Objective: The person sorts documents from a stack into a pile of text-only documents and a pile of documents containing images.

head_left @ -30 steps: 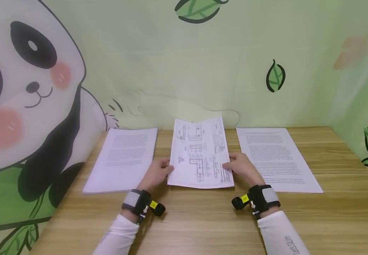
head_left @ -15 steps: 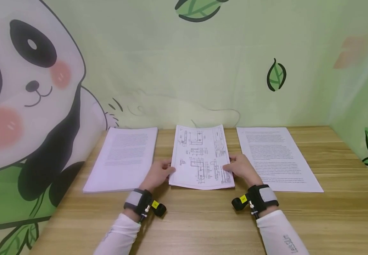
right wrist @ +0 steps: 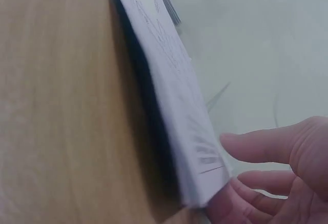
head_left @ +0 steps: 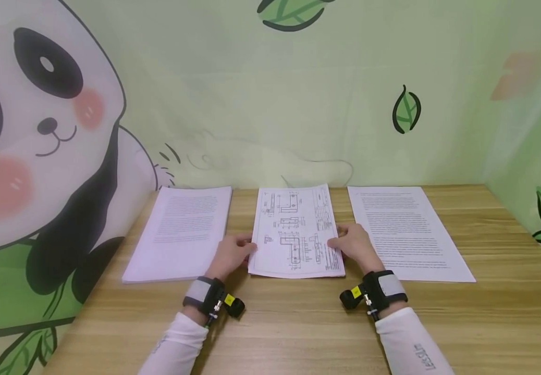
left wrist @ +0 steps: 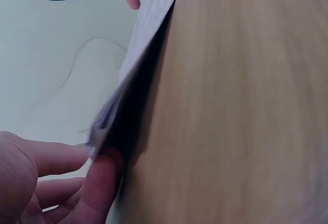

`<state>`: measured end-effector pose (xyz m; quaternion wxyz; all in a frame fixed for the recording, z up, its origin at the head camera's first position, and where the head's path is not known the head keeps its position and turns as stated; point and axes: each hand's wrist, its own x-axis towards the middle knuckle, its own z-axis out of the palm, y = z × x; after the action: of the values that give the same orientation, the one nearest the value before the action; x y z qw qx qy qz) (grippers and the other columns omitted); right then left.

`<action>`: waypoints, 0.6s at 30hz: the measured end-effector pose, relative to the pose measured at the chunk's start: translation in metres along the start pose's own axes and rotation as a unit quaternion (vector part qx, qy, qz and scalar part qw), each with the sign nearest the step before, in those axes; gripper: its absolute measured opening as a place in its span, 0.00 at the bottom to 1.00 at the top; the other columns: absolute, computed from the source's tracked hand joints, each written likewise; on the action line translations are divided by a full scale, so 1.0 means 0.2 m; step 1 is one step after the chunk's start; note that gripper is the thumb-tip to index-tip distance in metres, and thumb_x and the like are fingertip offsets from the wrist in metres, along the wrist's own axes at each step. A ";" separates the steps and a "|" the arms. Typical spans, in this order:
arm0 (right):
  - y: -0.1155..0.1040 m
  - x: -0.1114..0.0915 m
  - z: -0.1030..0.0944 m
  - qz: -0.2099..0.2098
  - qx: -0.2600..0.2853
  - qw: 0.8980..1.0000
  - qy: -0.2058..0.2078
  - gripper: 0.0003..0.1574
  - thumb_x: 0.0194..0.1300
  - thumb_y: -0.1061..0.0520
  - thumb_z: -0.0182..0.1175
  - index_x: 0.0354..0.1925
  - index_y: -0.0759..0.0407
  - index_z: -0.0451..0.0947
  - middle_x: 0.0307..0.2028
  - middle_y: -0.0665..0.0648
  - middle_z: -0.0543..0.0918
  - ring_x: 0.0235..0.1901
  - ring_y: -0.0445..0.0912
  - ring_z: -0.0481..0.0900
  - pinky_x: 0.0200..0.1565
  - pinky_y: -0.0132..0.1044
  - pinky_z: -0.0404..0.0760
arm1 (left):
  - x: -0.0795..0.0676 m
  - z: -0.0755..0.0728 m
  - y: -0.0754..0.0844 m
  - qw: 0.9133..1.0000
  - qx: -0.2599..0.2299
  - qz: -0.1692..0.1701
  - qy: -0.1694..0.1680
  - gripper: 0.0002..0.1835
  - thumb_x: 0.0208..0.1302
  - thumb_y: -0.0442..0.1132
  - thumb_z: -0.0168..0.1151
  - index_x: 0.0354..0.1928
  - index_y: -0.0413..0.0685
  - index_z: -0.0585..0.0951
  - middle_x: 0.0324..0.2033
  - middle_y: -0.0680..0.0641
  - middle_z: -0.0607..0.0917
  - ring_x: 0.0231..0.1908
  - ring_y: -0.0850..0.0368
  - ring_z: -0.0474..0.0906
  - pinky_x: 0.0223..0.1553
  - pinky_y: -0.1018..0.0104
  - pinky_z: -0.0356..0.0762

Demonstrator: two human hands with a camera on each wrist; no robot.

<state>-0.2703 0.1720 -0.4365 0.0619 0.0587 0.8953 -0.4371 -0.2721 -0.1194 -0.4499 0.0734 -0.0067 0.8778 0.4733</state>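
Nearly closed left hand (head_left: 227, 256) and right hand (head_left: 357, 245) pinch white rectangular paper sheaf (head_left: 270, 258), likely floppy; hold opposite sides

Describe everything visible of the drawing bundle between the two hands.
The drawing bundle looks like several sheets of white paper, the top one printed with dark line drawings, some L-shaped, and text too small to read. It is face up, its near edge raised off the wooden table, with a dark gap beneath. The left hand and right hand grip its opposite sides.
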 end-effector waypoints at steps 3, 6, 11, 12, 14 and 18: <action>-0.01 -0.01 -0.01 -0.004 0.002 1.000 0.009 0.38 0.56 0.57 0.60 0.63 0.68 0.65 0.45 0.70 0.82 0.34 0.50 0.82 0.31 0.33 0.80 | 0.00 -0.02 0.01 1.000 -0.009 -0.004 0.007 0.23 0.60 0.40 0.59 0.57 0.41 0.77 0.39 0.38 0.86 0.23 0.56 0.82 0.25 0.65 0.84; -0.03 -0.02 -0.02 -0.002 0.001 1.000 0.014 0.36 0.59 0.55 0.58 0.64 0.67 0.64 0.48 0.71 0.81 0.37 0.52 0.83 0.32 0.34 0.82 | 0.00 -0.03 0.01 1.000 -0.006 -0.014 0.008 0.22 0.62 0.42 0.58 0.56 0.40 0.77 0.34 0.38 0.87 0.21 0.56 0.81 0.25 0.65 0.84; -0.05 -0.04 -0.02 0.004 -0.004 1.000 0.012 0.34 0.63 0.52 0.55 0.64 0.63 0.64 0.52 0.69 0.78 0.40 0.54 0.81 0.35 0.37 0.81 | -0.02 -0.08 0.03 1.000 -0.012 -0.023 0.014 0.21 0.63 0.45 0.56 0.55 0.42 0.78 0.35 0.40 0.87 0.22 0.53 0.83 0.27 0.63 0.84; -0.06 -0.04 -0.02 0.002 -0.003 1.000 0.013 0.33 0.63 0.52 0.55 0.64 0.63 0.64 0.53 0.69 0.77 0.41 0.55 0.81 0.35 0.38 0.82 | -0.02 -0.09 0.03 1.000 -0.016 -0.022 0.016 0.21 0.63 0.45 0.56 0.55 0.43 0.78 0.37 0.40 0.87 0.23 0.52 0.83 0.28 0.62 0.84; -0.07 -0.05 -0.01 -0.002 -0.001 1.000 0.017 0.32 0.65 0.51 0.53 0.64 0.62 0.65 0.54 0.69 0.76 0.44 0.56 0.80 0.38 0.41 0.83 | -0.04 -0.13 0.05 0.999 -0.019 -0.016 0.020 0.21 0.63 0.45 0.55 0.54 0.43 0.78 0.40 0.40 0.86 0.26 0.49 0.83 0.31 0.59 0.84; -0.12 -0.06 0.01 -0.023 0.006 0.999 0.027 0.30 0.66 0.50 0.52 0.63 0.60 0.67 0.55 0.68 0.76 0.49 0.58 0.77 0.44 0.48 0.82 | -0.06 -0.20 0.07 1.000 0.008 0.006 0.025 0.23 0.65 0.49 0.52 0.56 0.44 0.77 0.45 0.41 0.84 0.33 0.46 0.83 0.37 0.56 0.83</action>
<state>-0.2624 0.1554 -0.4169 0.0267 0.0502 0.8954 -0.4417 -0.2665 -0.1453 -0.4142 0.0486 -0.0131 0.8831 0.4666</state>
